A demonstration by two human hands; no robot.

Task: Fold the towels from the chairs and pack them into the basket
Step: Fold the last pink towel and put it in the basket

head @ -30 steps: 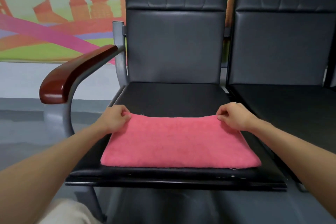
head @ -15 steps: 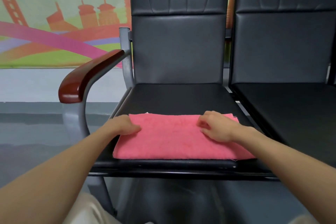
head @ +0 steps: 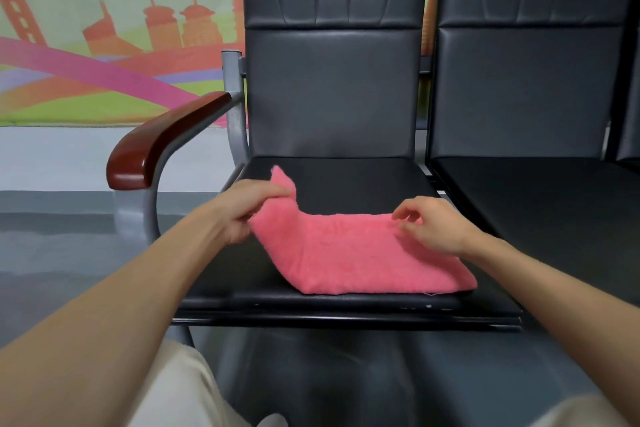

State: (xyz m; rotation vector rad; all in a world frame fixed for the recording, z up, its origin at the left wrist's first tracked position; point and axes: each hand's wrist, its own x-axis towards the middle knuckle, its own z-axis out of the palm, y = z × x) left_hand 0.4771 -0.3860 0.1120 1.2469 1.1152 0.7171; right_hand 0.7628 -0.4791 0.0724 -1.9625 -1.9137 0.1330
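The left hand's (head: 249, 204) fingers (head: 277, 190) and thumb pinch the far left corner of the pink towel (head: 353, 253), holding it raised off the seat. The right hand's (head: 436, 229) fingers (head: 407, 210) are loosely curled at the towel's far right edge; whether they grip it I cannot tell. The towel's near edge lies on the near half of the black chair seat (head: 363, 184), just inside the front edge, with bare seat beyond. A wooden armrest (head: 162, 142) bounds the left. A second chair (head: 536, 87) stands just right. Grey floor (head: 52, 253), painted wall (head: 104, 28) behind. One towel, two chairs, one armrest.
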